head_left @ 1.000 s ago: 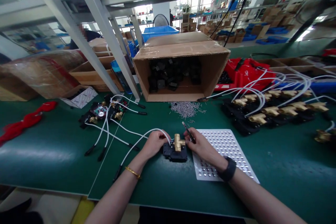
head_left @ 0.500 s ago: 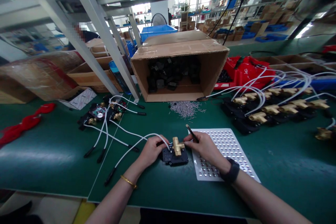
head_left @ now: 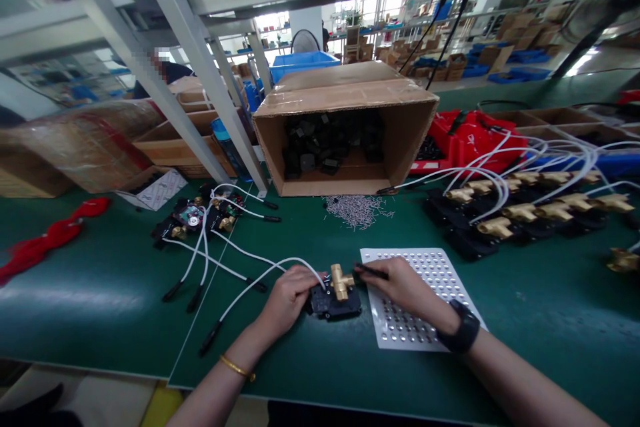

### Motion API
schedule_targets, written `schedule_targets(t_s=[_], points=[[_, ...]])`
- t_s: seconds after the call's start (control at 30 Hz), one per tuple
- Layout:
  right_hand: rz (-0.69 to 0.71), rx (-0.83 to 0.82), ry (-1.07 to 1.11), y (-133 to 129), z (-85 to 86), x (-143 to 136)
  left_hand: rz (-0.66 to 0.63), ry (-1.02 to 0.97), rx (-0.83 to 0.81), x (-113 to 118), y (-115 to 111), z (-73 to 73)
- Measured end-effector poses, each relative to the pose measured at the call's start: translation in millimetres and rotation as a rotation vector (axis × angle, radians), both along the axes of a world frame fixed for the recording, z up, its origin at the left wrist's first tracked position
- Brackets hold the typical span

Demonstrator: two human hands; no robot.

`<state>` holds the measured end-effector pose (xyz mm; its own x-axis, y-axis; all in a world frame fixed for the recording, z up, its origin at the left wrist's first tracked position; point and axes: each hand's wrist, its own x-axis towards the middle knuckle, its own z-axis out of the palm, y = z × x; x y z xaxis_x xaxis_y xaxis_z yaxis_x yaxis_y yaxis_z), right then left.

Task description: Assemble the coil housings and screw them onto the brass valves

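Note:
A black housing (head_left: 334, 305) with a brass tee fitting (head_left: 341, 282) on top lies on the green table, and a white cable (head_left: 260, 273) runs from it to the left. My left hand (head_left: 290, 297) grips the left side of the housing, fingers closed. Just right of the fitting, my right hand (head_left: 397, 280) is closed round a thin dark pen-like tool (head_left: 373, 271), its tip close to the brass. Beneath my right wrist lies a white sheet (head_left: 425, 260) with rows of shiny round pieces.
Small screws (head_left: 357, 211) lie piled before a cardboard box (head_left: 345, 97) of black parts. Brass-fitted units (head_left: 520, 213) stand at the right, beside a red bin (head_left: 465, 140). Cabled assemblies (head_left: 200, 217) and a red cloth (head_left: 50, 237) are at the left.
The tool in my right hand has tipped from steep to nearly level, its tip now toward the fitting. My right hand has shifted slightly right. My left hand still holds the housing.

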<state>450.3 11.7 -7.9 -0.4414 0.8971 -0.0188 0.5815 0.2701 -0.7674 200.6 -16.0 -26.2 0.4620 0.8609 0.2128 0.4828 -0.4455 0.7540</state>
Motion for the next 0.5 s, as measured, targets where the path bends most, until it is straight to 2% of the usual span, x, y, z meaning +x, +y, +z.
schedule_targets(t_s=[0.07, 0.13, 0.27, 0.33, 0.4, 0.47, 0.5], points=[[-0.152, 0.095, -0.127, 22.3, -1.3, 5.9, -0.028, 0.031, -0.049, 1.2, -2.7, 3.1], [-0.255, 0.149, -0.209, 47.0, -5.9, 8.2, -0.001, 0.036, -0.071, 3.2, -6.3, 3.6], [-0.261, 0.163, -0.340, 80.4, -16.2, 2.9, 0.058, 0.099, 0.007, 0.4, -17.2, 6.6], [-0.248, 0.161, -0.394, 85.4, -20.1, -1.1, 0.201, 0.132, 0.077, -5.7, -21.1, 17.8], [-0.231, 0.154, -0.430, 85.8, -22.6, -3.9, 0.434, 0.129, 0.143, -10.3, -16.6, 36.3], [-0.214, 0.145, -0.444, 85.4, -22.9, -5.2, 0.583, 0.171, 0.141, -8.7, 2.4, 55.8], [-0.208, 0.141, -0.442, 85.4, -21.7, -5.2, 0.578, 0.236, 0.102, -4.9, 17.7, 62.8]])
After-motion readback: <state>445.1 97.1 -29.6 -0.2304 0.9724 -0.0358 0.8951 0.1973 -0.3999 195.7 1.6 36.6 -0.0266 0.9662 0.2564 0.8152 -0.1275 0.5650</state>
